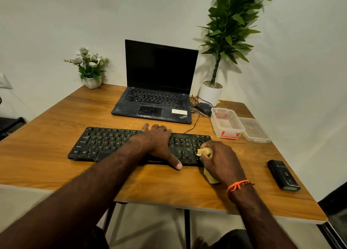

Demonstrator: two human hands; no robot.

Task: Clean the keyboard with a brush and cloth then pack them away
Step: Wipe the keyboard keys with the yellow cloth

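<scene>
Wiping step: your left hand [159, 141] lies flat, steadying the dusty black keyboard [112, 145] on the wooden surface [56, 117], your right hand [219, 160], grip closed round the bunched yellow cloth [203, 152], rubs the number-pad end; next, sweep leftward over remaining keys.

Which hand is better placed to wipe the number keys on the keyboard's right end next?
Probably the right hand: it already grips the yellow cloth right at that end of the keyboard. The left hand lies flat across the middle, apparently steadying it.
</scene>
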